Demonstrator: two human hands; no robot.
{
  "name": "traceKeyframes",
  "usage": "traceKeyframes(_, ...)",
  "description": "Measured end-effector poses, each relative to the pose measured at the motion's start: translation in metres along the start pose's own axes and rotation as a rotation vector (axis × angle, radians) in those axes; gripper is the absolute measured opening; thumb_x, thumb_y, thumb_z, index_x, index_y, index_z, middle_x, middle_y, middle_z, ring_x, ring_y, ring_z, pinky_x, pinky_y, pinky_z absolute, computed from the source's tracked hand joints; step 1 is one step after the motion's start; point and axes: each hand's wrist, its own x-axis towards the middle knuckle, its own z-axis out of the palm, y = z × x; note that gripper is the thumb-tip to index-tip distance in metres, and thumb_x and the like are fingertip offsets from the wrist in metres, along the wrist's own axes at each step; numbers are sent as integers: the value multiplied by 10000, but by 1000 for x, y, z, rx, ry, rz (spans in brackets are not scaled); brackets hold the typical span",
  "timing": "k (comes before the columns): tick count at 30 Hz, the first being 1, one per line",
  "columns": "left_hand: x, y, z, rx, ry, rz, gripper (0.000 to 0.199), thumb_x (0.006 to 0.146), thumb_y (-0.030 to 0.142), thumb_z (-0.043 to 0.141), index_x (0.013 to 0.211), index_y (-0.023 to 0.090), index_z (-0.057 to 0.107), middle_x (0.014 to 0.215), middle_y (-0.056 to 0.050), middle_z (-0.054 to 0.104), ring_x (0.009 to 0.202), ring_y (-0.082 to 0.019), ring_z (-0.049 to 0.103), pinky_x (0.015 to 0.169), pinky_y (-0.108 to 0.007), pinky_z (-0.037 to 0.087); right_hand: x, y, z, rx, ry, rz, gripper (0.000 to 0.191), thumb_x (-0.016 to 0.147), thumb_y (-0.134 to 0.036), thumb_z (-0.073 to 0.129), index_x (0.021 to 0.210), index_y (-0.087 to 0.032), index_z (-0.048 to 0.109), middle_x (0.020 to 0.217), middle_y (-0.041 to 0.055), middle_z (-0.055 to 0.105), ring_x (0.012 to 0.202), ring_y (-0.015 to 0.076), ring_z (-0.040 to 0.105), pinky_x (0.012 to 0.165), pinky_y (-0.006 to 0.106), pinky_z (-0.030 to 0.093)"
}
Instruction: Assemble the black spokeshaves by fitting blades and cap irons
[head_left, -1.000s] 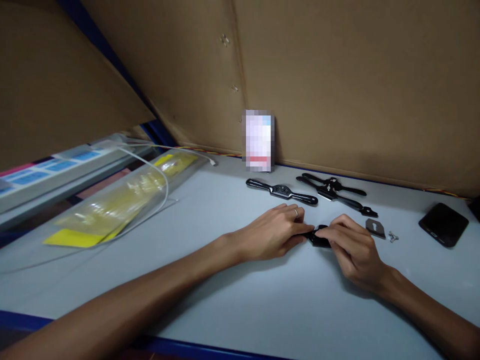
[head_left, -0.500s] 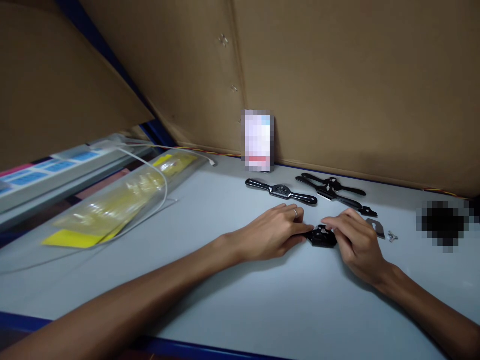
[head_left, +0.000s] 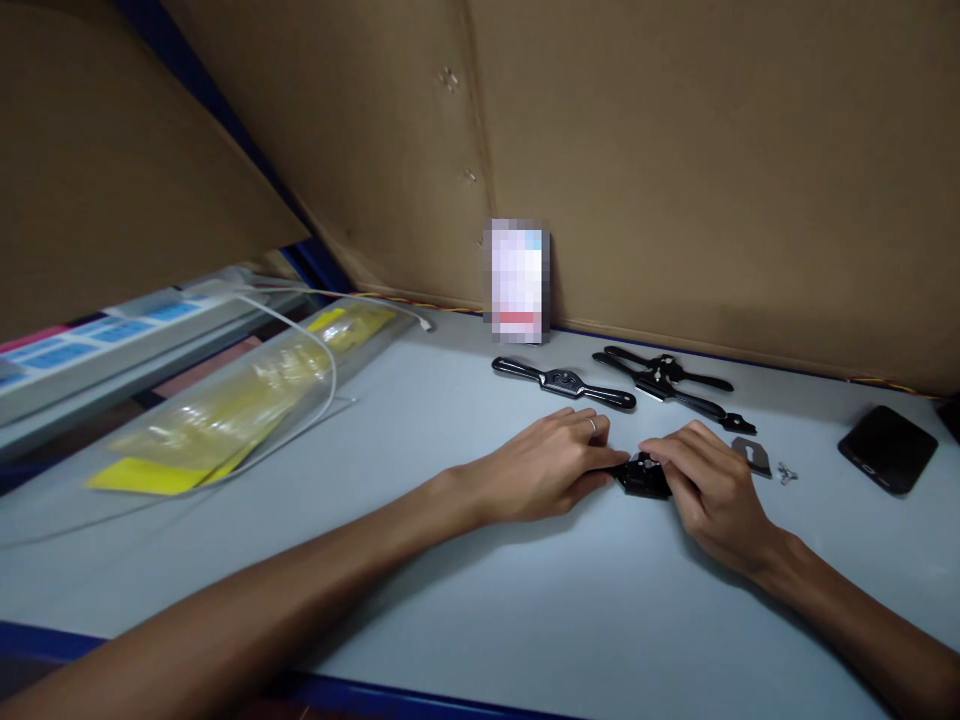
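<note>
A black spokeshave (head_left: 643, 480) lies on the table between my hands, its middle body showing and its ends covered. My left hand (head_left: 559, 462) is closed around its left handle, thumb and index finger pinching near the body. Over the right part of the body, my right hand (head_left: 709, 485) is bent with its fingertips together at the top; whatever small part they pinch is hidden. Just beyond the right hand lie a black cap piece (head_left: 739, 424), a grey slotted blade (head_left: 752, 457) and some small metal screws (head_left: 786, 473).
Farther back lie another spokeshave (head_left: 562, 382) and two overlapping black spokeshaves (head_left: 660, 378). A blurred-out upright device (head_left: 516, 280) leans on the cardboard wall (head_left: 675, 180). At right is a black phone (head_left: 889, 450); at left, a plastic bag (head_left: 247, 400) and white cable (head_left: 332, 375).
My right hand's fingertips have shifted slightly left over the spokeshave's body, and the index finger is lower. The left hand stays in place.
</note>
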Motion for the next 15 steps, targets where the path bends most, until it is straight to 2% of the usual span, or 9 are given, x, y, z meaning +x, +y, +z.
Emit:
traceKeyframes(5,0,0,-2,-2,-2,-2,316,1002,228,536,1281,217,684,951,-77,600,886,-226,575,817,-374,496,0,0,1,-40,35,36,286,958,-32,433,967,-160,689,718,32,600,698,185,515,632,335,431)
traceKeyframes(15,0,1,-1,8,-7,-1,319,1004,226,527,1281,200,682,958,-84,608,894,-229,577,829,-380,501,-2,-2,-1,-20,34,54,283,976,-66,438,1027,-197,683,747,34,618,716,190,525,644,350,446)
